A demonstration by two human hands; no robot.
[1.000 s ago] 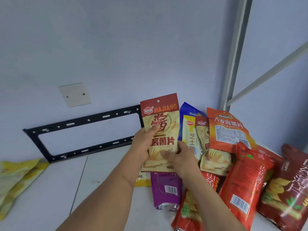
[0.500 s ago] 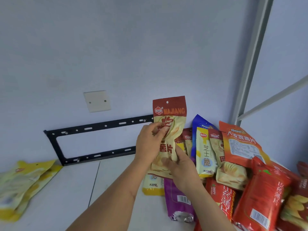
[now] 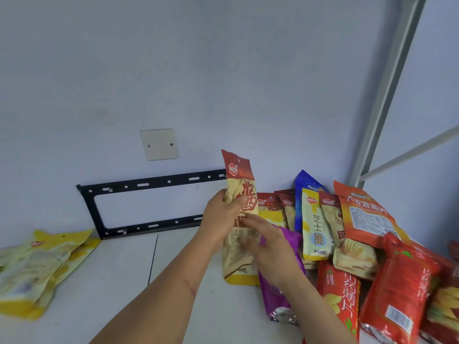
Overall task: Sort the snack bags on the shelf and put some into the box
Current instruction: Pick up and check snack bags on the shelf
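While my left hand [image 3: 221, 219] grips the upright cream-and-red plastic snack bag with the dark red header [image 3: 240, 187] around its middle, thumb across the printed front, my right hand [image 3: 268, 247] sits just below and in front of it with fingers reaching toward the bag's lower half (the blur there keeps me from telling whether they pinch it or only touch it). My two hands are close together, nearly touching. That bag is lifted above the white shelf surface [image 3: 104, 281], in front of the pale wall and just right of the black slotted metal bracket [image 3: 149, 182].

Below my right hand lies a purple foil bag [image 3: 278, 296] flat on the shelf. To the right, a pile of bags leans into the corner: a tall yellow-and-white packet [image 3: 314, 227], a blue bag behind it [image 3: 304, 180], an orange bag with a white label panel [image 3: 365, 214], and glossy red bags [image 3: 397, 294] in front. Far left, several yellow and pale green bags [image 3: 37, 266] lie stacked flat on the shelf. A beige square wall plate [image 3: 159, 144] is fixed above the bracket.
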